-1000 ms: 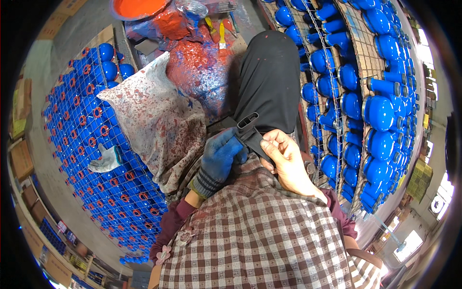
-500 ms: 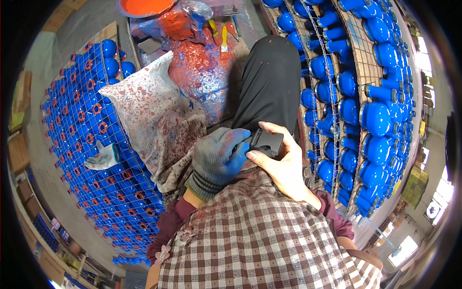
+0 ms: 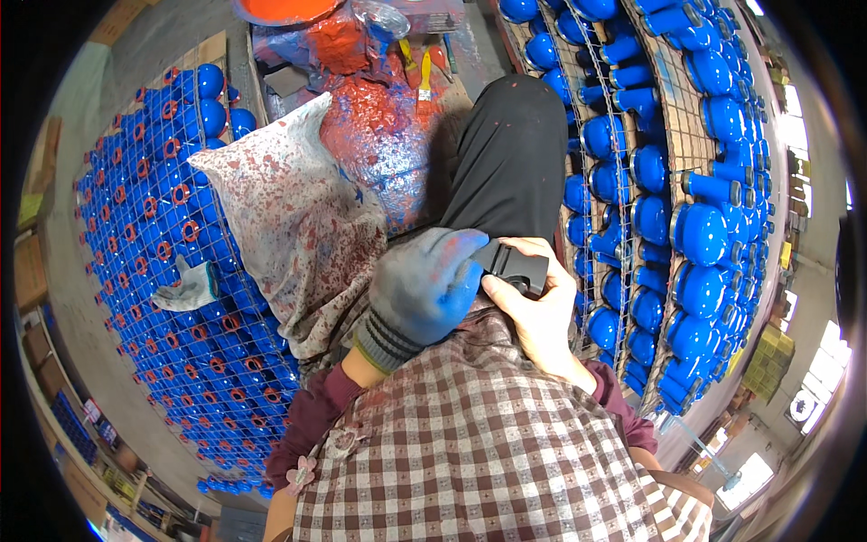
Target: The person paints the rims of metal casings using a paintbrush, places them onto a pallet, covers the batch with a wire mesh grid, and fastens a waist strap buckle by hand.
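Note:
My left hand (image 3: 424, 287), in a grey knit glove with blue and red paint on it, closes on the near-left end of a small black boxy device (image 3: 518, 267). The bare right hand (image 3: 545, 307) grips the same device from the right, its thumb in front and its fingers behind. The device sits between both hands over my lap, in front of the checked apron (image 3: 452, 434). What kind of device it is does not show clearly. A black trouser leg (image 3: 512, 154) stretches away beyond the hands.
A paint-spotted cloth (image 3: 298, 217) covers my left side. Blue-painted round parts stand in wire racks at left (image 3: 172, 280) and right (image 3: 646, 199). A grey glove (image 3: 187, 285) lies on the left rack. Ahead are a paint-smeared surface (image 3: 370, 149), a yellow brush (image 3: 424, 74) and an orange-red basin (image 3: 284, 9).
Both hands and the black device have shifted slightly to the right in view. The grip of each hand looks much the same.

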`<state>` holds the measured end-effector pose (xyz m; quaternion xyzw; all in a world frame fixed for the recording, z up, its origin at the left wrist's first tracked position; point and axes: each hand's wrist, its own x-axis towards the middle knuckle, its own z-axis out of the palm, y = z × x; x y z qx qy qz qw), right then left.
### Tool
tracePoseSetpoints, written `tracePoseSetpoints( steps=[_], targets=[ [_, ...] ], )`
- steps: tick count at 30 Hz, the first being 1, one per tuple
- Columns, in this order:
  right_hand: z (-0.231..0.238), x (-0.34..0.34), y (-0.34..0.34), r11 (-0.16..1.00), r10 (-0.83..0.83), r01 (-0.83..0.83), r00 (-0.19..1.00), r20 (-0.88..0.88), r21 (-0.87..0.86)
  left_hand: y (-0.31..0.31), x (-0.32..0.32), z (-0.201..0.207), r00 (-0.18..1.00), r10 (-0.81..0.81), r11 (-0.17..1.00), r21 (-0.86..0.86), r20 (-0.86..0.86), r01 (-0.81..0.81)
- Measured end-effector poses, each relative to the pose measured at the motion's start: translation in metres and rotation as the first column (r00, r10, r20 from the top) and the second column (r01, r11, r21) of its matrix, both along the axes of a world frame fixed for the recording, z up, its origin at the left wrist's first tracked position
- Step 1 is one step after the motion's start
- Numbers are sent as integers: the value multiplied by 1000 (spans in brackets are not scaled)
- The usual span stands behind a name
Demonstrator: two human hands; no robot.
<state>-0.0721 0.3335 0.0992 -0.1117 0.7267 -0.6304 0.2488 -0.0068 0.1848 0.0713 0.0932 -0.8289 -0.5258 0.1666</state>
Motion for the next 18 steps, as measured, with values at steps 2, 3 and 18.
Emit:
tracePoseSetpoints(
  steps=[2, 3, 18],
  targets=[
    [6, -2, -1, 999, -10, 6, 994, 112, 34, -9, -3, 7, 993, -24, 944, -330, -117, -16],
    [10, -3, -3, 998, -22, 7, 974, 224, 67, -8, -3, 5, 993, -19, 943, -333, -116, -21],
    [6, -5, -3, 997, 70, -63, 983, -171, 45, -9, -10, -5, 993, 106, 928, 365, -59, -77]
  ],
)
